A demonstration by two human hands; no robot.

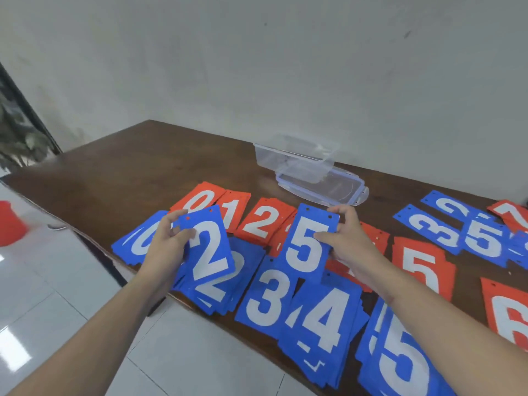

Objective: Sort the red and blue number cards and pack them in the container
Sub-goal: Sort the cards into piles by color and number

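Observation:
My left hand grips a blue "2" card above the blue 2 pile. My right hand pinches a blue "5" card by its right edge, lifted over the red cards. Blue piles lie along the table's near edge: 0, 3, 4, 5. Behind them lie red piles 0, 1, 2, 5 and 6. A clear plastic container stands empty at the back, partly on its lid.
Unsorted blue and red cards lie at the right of the dark wooden table. A wall runs behind it. White floor tiles and a red bucket are on the left.

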